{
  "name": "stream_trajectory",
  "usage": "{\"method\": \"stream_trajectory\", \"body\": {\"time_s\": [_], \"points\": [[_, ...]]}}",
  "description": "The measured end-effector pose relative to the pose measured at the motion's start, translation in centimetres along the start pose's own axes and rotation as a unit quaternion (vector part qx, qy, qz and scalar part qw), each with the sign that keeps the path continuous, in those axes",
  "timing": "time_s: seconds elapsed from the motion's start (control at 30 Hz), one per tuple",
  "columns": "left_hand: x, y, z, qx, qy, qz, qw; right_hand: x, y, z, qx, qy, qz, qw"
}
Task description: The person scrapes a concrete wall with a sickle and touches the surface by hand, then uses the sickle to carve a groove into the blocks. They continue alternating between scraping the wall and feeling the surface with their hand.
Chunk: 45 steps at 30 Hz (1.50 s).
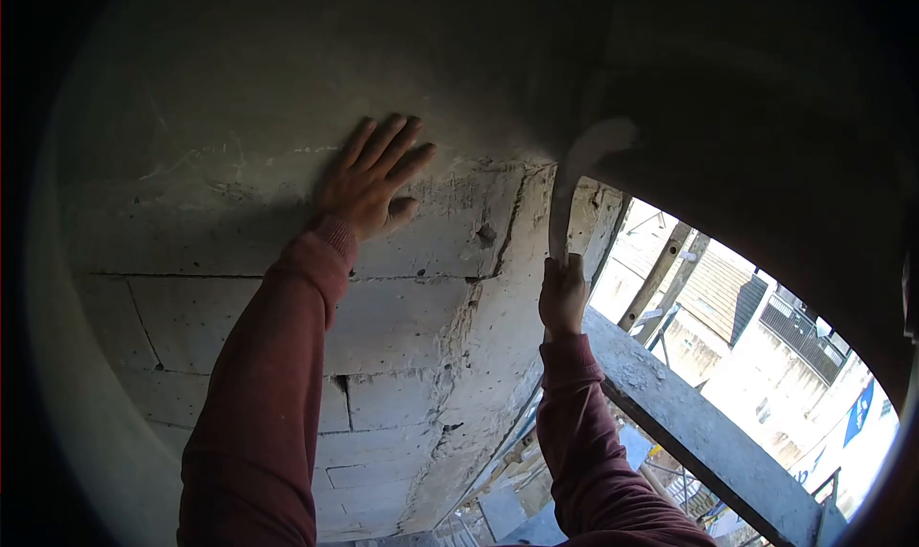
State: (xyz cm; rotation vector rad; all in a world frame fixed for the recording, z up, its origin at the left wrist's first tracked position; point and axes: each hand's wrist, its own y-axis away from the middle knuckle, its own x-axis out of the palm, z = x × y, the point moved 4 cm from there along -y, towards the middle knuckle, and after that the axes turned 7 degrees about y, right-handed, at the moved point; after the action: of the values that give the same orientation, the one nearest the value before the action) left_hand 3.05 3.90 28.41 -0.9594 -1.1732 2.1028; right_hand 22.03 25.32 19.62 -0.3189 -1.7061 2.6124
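With fingers spread, my left hand (pixel 371 185) lies flat against the wall, right where the light block wall (pixel 402 322) meets a smooth grey surface (pixel 287 97). My right hand (pixel 563 296) is wrapped round the lower end of a long, flat, curved blade (pixel 565 207), sickle-like in outline. It points upward beside the wall's corner, and its tip bends to the right over the dark surface above, where it is blurred. Rough, chipped mortar (pixel 469 308) runs down the wall to the left of my right hand.
To the right is an opening to the outside, crossed by a grey plank or beam (pixel 708 442). Beyond it stand wooden poles (pixel 656 277) and a building with a slatted roof (pixel 720 293). Lower down, scaffolding and building material show far below the wall.
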Motion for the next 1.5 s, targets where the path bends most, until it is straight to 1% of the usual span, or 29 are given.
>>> {"method": "stream_trajectory", "body": {"time_s": [0.03,0.13,0.2,0.23,0.27,0.37,0.43,0.47,0.53,0.57,0.6,0.67,0.7,0.8,0.83,0.87,0.9,0.93,1.0,1.03,1.13,1.17,1.2,1.23,1.27,1.37,1.4,1.47,1.5], "points": [[0.1,0.1,-0.1,-0.002,-0.011,0.014,1.000,-0.4,0.1,0.3,0.035,-0.019,-0.017,0.999],[0.2,0.3,-0.1,-0.005,-0.016,0.035,0.999,0.0,0.6,0.1,0.039,-0.234,-0.099,0.966],[0.3,0.4,-0.4,-0.003,-0.007,0.034,0.999,1.5,0.0,-1.8,-0.048,-0.073,-0.108,0.990],[0.3,0.5,-0.3,0.005,0.004,0.015,1.000,1.7,-0.3,-1.2,0.021,0.056,0.039,0.997],[0.2,0.4,-0.3,0.012,0.012,-0.005,1.000,1.9,-0.5,-1.9,0.029,0.076,0.073,0.994],[0.3,0.4,-0.1,0.006,-0.006,0.020,1.000,0.6,0.1,-1.4,0.047,0.028,0.054,0.997],[0.4,0.4,-0.1,0.002,-0.012,0.023,1.000,0.4,0.8,-1.6,0.125,-0.113,-0.007,0.986],[0.4,0.4,-0.1,0.001,-0.015,0.026,1.000,0.9,1.0,-1.6,0.128,-0.112,-0.003,0.985],[0.6,0.5,-0.1,0.002,-0.014,0.027,1.000,1.8,0.6,-1.2,0.049,-0.059,-0.011,0.997],[0.6,0.4,-0.1,0.004,-0.017,0.022,1.000,2.5,-0.1,-1.4,0.008,0.055,0.059,0.997],[0.6,0.5,-0.3,0.005,-0.018,0.020,1.000,2.1,0.0,-1.7,0.008,0.053,0.057,0.997],[0.5,0.4,-0.1,0.005,-0.024,0.022,0.999,1.5,-0.2,-0.9,0.027,-0.014,0.042,0.999],[0.6,0.4,0.1,0.002,-0.027,0.020,0.999,1.2,0.0,-0.9,0.083,-0.056,0.044,0.994],[0.5,0.7,-0.1,0.004,-0.014,0.021,1.000,1.3,0.6,0.3,0.058,-0.253,-0.071,0.963],[0.5,0.7,-0.2,0.003,-0.020,0.029,0.999,1.8,0.4,-0.4,0.059,-0.254,-0.070,0.963],[0.3,0.5,-0.1,0.003,-0.028,0.033,0.999,2.6,-0.3,-0.7,-0.002,-0.104,-0.026,0.994],[0.5,0.7,-0.3,0.004,-0.028,0.030,0.999,3.1,-0.7,-1.2,-0.062,0.051,0.017,0.997],[0.6,0.6,-0.2,0.015,-0.003,0.001,1.000,2.4,-1.6,-0.7,-0.068,0.048,0.005,0.997],[0.6,0.6,0.1,0.019,0.023,-0.021,0.999,1.4,-1.6,-0.7,0.066,-0.045,0.036,0.996],[0.6,0.5,0.1,0.017,0.007,-0.014,1.000,1.2,-1.5,-0.6,0.079,-0.154,0.006,0.985],[0.4,0.7,-0.1,0.009,-0.024,0.022,0.999,1.9,-1.1,-1.2,0.059,-0.261,-0.059,0.962],[0.3,0.5,-0.1,0.003,-0.045,0.039,0.998,2.2,-1.4,-1.4,0.001,-0.107,-0.023,0.994],[0.5,0.5,-0.3,0.006,-0.042,0.037,0.998,2.7,-1.7,-2.0,-0.058,0.050,0.014,0.997],[0.4,0.7,-0.4,0.009,-0.015,0.017,1.000,2.3,-1.8,-1.6,-0.070,0.077,0.017,0.994],[0.2,0.5,-0.2,0.012,0.008,-0.006,1.000,1.9,-2.0,-1.2,-0.072,0.076,0.010,0.994],[0.3,0.6,-0.2,0.013,0.011,-0.012,1.000,1.1,-1.1,-1.0,0.084,-0.071,0.030,0.994],[0.3,0.6,0.0,0.014,0.012,-0.008,1.000,2.0,-0.9,-1.4,0.088,-0.071,0.031,0.993],[0.1,0.5,-0.3,0.006,0.019,-0.003,1.000,3.1,-0.6,-1.6,0.061,-0.180,-0.016,0.982],[0.2,0.6,-0.5,0.014,0.027,0.000,1.000,3.2,-0.7,-1.0,0.029,-0.079,0.022,0.996]]}}
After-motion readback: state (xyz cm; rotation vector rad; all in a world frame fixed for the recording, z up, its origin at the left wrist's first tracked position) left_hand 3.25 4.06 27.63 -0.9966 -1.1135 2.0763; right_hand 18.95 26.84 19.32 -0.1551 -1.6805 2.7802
